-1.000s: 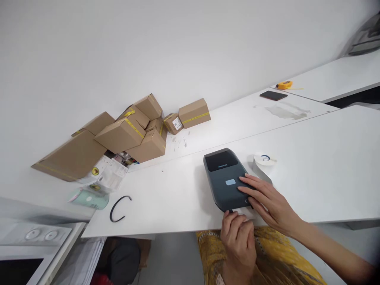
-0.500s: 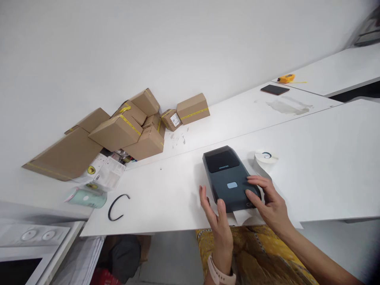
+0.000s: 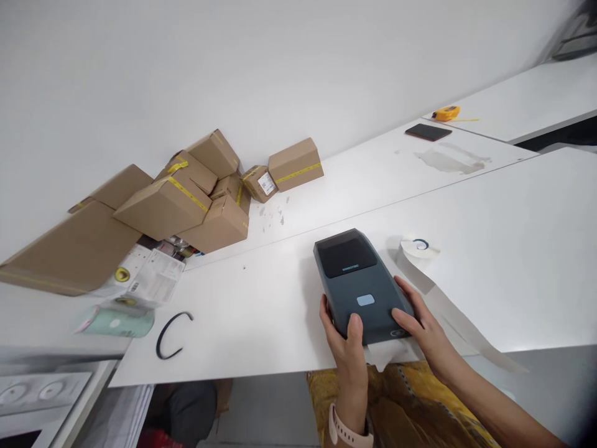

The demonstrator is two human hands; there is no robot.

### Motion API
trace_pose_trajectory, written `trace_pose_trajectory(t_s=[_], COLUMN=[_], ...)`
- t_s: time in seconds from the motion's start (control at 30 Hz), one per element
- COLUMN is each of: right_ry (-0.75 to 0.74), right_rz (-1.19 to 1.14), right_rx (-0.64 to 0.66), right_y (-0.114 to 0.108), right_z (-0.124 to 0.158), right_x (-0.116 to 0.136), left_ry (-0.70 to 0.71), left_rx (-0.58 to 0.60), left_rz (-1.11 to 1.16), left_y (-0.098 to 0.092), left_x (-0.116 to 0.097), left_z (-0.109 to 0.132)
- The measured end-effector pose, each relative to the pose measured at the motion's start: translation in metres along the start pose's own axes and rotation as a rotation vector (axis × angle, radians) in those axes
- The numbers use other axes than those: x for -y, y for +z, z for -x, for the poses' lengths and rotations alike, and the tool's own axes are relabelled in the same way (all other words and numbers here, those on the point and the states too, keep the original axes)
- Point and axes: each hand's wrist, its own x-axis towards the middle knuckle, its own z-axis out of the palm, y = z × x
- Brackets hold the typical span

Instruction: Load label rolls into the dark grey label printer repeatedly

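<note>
A dark grey label printer (image 3: 342,300) with a black window and a pale blue button is on the white table near its front edge. My left hand (image 3: 349,351) grips its left front corner, thumb on the near edge and fingers along the side. Around the right side is my right hand (image 3: 426,330), its thumb on top near the front corner. A short piece of white paper (image 3: 383,353) sticks out under the printer's front. Behind it, to the right, stands a roll of white labels (image 3: 415,250); its loose strip (image 3: 459,320) trails over the table edge.
Cardboard boxes (image 3: 163,205) are piled against the wall at left. Nearer lie clear-wrapped packs (image 3: 158,274), a mint-green roll (image 3: 119,322) and a black headband-like hoop (image 3: 163,336). Toward the back right are a dark phone-like slab (image 3: 428,132) and a yellow tape measure (image 3: 446,113).
Both hands have closed from hovering beside the printer to gripping its sides. The label strip now extends farther toward the front edge. The view has shifted slightly.
</note>
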Motion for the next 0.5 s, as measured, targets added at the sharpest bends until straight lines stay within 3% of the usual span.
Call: trace_pose_trajectory(t_s=[0.13, 0.33, 0.5], right_ry=[-0.073, -0.121, -0.218], right_rz=[0.025, 0.036, 0.014], right_rx=[-0.017, -0.026, 0.069], right_y=[0.002, 0.006, -0.005], right_z=[0.001, 0.003, -0.004], right_x=[-0.008, -0.015, -0.034], left_ry=[-0.027, 0.036, 0.045], left_rx=[0.031, -0.014, 0.01], left_rz=[0.071, 0.045, 0.0], left_y=[0.001, 0.003, 0.002], left_x=[0.001, 0.006, 0.003], left_z=[0.0, 0.001, -0.002])
